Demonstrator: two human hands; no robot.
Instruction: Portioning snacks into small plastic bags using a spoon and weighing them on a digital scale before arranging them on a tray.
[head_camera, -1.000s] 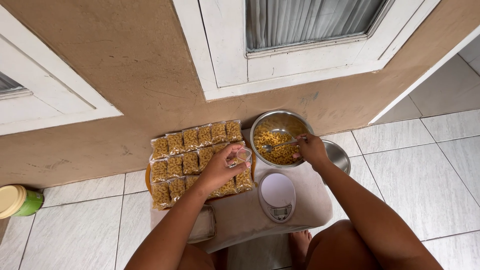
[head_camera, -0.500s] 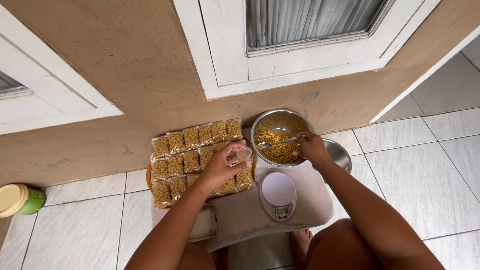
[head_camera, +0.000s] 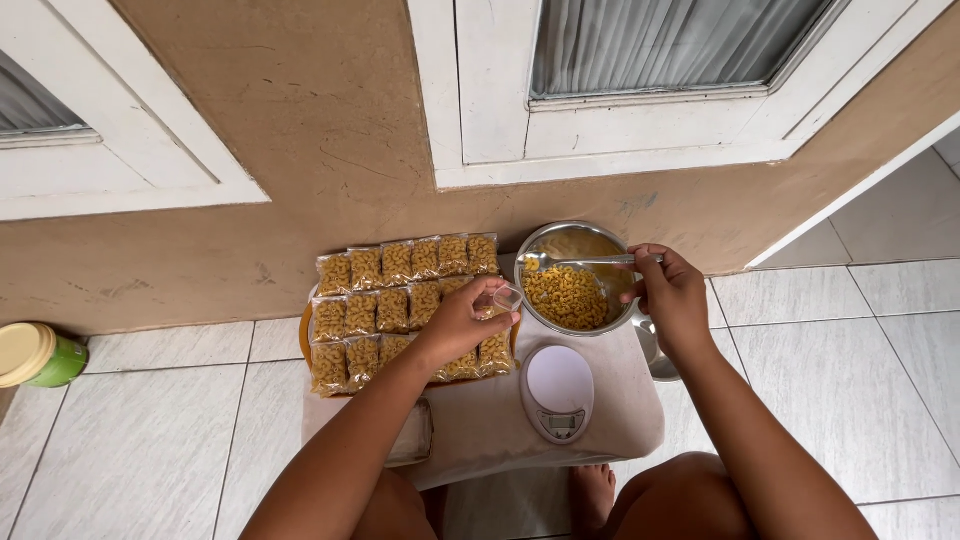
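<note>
My left hand holds a small clear plastic bag open, just left of a steel bowl of yellow macaroni. My right hand grips the handle of a metal spoon, lifted over the bowl's left rim with a little pasta in it. Under my left hand, a round tray carries rows of filled pasta packets. A white kitchen scale lies in front of the bowl on a pale cloth.
A second steel bowl sits partly hidden under my right forearm. A green jar with a cream lid stands on the tiled floor at far left. A clear container lies by my left forearm. The wall and white doors run behind.
My right hand has lifted the spoon out of the pasta and swung it up toward the bowl's left rim, near the bag. The camera view shifted slightly.
</note>
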